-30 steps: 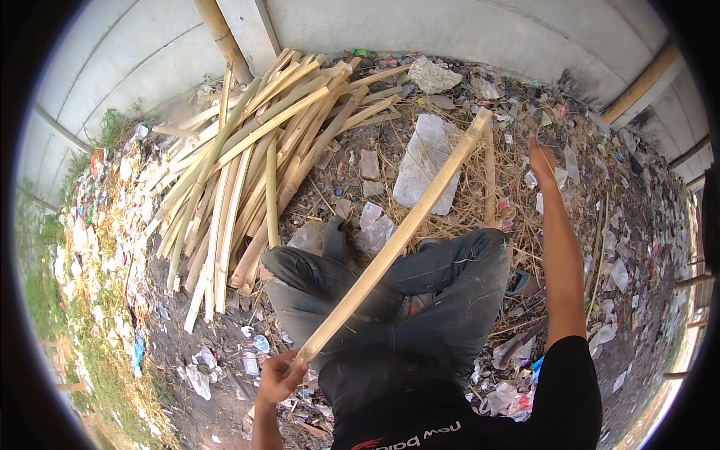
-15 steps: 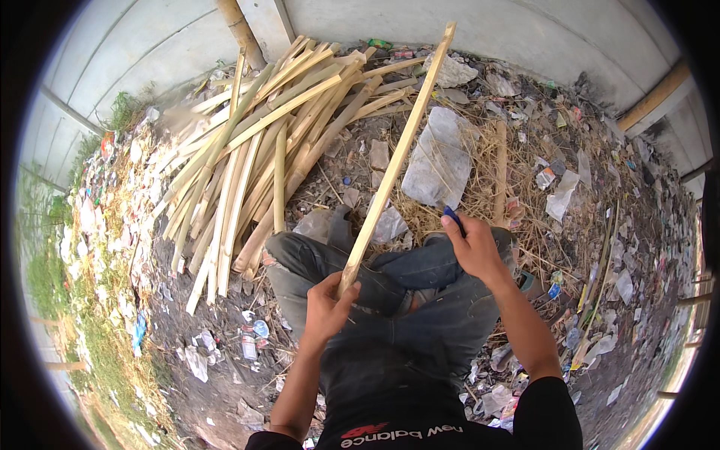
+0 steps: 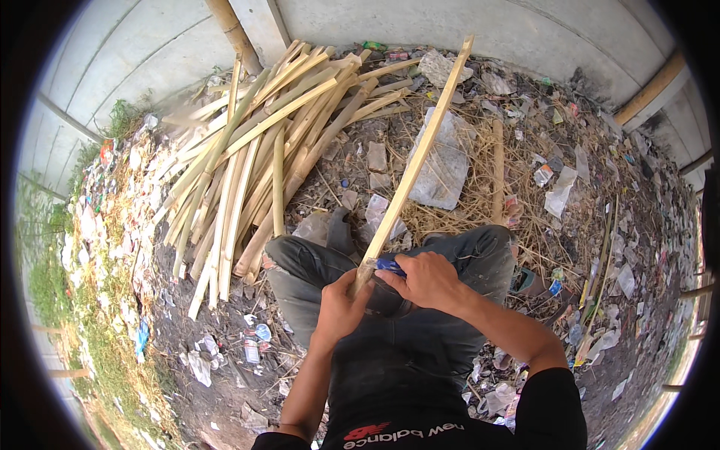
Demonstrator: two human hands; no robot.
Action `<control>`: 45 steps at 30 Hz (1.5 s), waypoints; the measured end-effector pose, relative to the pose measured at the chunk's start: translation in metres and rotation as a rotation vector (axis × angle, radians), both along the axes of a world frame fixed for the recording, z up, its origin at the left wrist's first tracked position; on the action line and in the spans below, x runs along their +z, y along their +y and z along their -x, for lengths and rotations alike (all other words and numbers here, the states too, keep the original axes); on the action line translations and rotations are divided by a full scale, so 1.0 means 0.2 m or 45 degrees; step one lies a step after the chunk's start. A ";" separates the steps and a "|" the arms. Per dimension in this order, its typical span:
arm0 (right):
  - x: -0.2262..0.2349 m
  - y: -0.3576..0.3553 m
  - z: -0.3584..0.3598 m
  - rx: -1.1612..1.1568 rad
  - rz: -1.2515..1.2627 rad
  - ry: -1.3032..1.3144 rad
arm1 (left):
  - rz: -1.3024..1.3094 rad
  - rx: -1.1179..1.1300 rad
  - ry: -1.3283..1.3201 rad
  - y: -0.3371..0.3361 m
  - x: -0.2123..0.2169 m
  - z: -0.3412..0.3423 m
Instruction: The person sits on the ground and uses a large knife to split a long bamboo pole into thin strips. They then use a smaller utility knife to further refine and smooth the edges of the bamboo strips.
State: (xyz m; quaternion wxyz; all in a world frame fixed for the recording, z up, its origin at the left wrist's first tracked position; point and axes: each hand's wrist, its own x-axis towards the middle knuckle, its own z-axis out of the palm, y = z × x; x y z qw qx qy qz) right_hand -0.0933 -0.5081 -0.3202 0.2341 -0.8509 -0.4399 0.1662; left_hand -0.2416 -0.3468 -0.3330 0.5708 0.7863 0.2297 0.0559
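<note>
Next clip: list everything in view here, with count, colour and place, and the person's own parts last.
bamboo strip: one, pale tan, slanting from the hands up toward the wall
blue-handled tool: one, blue, against the strip's near end; blade not clear
bamboo pile: many strips, tan, on the ground at left
plastic sheet: one, whitish, under the strip
litter: many scraps, mixed colours, across the dirt
wall: grey panels, along the top
trousers: dark grey, knees bent
left hand: grips the strip's near end
right hand: holds the tool
</note>
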 end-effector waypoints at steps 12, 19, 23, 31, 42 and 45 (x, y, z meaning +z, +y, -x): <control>-0.02 0.18 -0.18 -0.114 -0.094 -0.168 | -0.189 0.096 -0.007 0.10 0.09 -0.09; 0.03 0.18 -0.23 0.031 -0.052 -0.240 | -0.254 0.097 -0.010 0.12 0.06 0.00; 0.01 0.20 -0.26 0.044 -0.182 -0.314 | -0.303 0.077 -0.046 0.14 0.08 -0.01; -0.15 -0.18 -1.10 -0.926 -0.204 -0.177 | -0.244 -0.178 0.237 0.18 0.03 0.43; -0.09 -0.64 -1.27 -1.259 -0.494 -0.068 | -0.015 -0.410 0.329 0.24 -0.04 0.68; -0.01 -0.41 -0.94 -0.938 -0.559 -0.102 | 0.082 -0.368 0.041 0.14 -0.13 0.54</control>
